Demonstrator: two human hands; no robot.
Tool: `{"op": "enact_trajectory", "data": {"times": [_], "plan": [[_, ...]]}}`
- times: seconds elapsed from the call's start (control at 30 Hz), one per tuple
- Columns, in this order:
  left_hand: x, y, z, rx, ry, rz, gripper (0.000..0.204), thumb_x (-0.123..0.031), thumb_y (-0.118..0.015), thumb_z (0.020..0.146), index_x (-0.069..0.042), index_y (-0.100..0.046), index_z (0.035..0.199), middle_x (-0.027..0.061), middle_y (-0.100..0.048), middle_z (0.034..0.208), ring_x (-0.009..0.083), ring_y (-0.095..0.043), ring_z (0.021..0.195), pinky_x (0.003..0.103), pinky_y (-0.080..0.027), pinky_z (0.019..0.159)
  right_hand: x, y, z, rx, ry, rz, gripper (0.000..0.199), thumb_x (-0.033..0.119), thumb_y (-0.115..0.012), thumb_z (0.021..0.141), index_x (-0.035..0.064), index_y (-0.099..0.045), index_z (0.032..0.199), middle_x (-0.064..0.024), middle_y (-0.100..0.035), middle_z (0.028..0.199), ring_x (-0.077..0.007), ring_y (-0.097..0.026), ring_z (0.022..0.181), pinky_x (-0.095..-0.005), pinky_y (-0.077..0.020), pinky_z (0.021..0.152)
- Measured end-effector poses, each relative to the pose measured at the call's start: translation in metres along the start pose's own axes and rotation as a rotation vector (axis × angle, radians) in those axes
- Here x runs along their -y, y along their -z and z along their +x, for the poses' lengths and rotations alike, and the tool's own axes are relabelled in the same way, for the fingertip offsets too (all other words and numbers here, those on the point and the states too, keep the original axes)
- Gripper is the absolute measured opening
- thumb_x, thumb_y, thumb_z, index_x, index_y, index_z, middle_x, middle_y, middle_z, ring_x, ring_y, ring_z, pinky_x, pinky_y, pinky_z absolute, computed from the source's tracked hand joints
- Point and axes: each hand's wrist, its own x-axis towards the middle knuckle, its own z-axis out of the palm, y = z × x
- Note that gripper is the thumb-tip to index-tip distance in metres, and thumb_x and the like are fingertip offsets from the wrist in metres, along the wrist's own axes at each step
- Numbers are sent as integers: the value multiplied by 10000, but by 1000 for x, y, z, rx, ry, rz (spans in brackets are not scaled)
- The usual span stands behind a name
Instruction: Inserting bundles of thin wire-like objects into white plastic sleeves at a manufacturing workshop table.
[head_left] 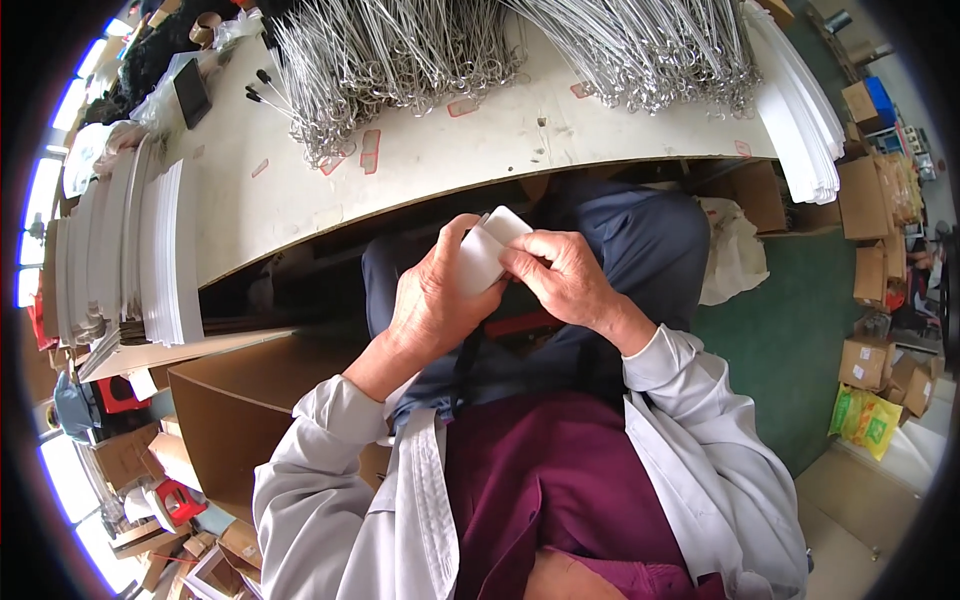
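Nearest the camera, below the grip: maroon shirt (540, 460) under an open pale grey jacket (690, 450), cuffs turned back at both wrists. Far left and below the grip: red plastic stool (180, 503) among cartons. Above that, well left of the grip: stack of long white sheets (165, 260) at the end of a white worktable (250, 215). Upper left: black rectangular panel (192, 93). Closer in, lower left of the grip: large cardboard box (240, 395). Beyond the grip, slightly left: thick bundle of loop-ended metal wires (400, 55).

At the grip: left hand (432, 290) closed around white round-cornered cards (480, 262), thumb along their left side. Right hand (567, 278) pinching their right edge. Cards slightly offset from one another, between both hands, over dark blue trousers (650, 235), just short of the table edge.

Beyond and right of the grip: second wire bundle (650, 50), then drooping white strips (800, 115). Right, near the knee: crumpled whitish bag (735, 255) by green floor (765, 330). Far right, lower: yellow-green bag (865, 420).
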Motion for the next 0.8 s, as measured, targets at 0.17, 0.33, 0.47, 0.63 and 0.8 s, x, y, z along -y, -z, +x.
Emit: {"op": "enact_trajectory", "data": {"times": [0.17,0.33,0.47,0.63,0.8], "plan": [[2,-6,-5,15,18,-24,700,-178,-797,775,-133,-460,1386,208,-710,1105,411,-721,959,463,-599,798,-1,-8,-6,82,-75,-43,191,138,-688,977,-46,-736,978,-139,-710,786,-149,-658,703,-311,-509,634],[1,-14,-9,-70,19,-63,676,-170,-797,771,-117,-481,1366,204,-710,1108,411,-722,951,460,-605,790,-2,-10,-7,9,6,-39,172,118,-692,964,-48,-738,962,-160,-729,813,-176,-683,711,-321,-514,635],[8,-18,-10,-63,2,-72,658,-163,-805,759,-106,-510,1344,199,-705,1114,412,-721,946,454,-609,785,-6,-11,-11,19,-17,-49,171,120,-698,962,-44,-734,994,-161,-744,862,-195,-708,746,-319,-530,666],[9,-26,-13,-153,-36,-94,623,-155,-824,754,-102,-545,1309,188,-704,1089,378,-729,927,433,-606,776,-4,-26,-12,-146,155,29,273,120,-695,963,-24,-664,1194,-196,-747,916,-271,-749,771,-331,-570,688],[12,-33,-15,-174,-21,-118,579,-139,-845,771,-111,-586,1289,169,-710,1093,300,-735,931,388,-601,784,-9,-30,-23,-213,-127,244,354,125,-696,970,-37,-619,1275,-220,-748,935,-242,-767,849,-344,-586,735]]}}
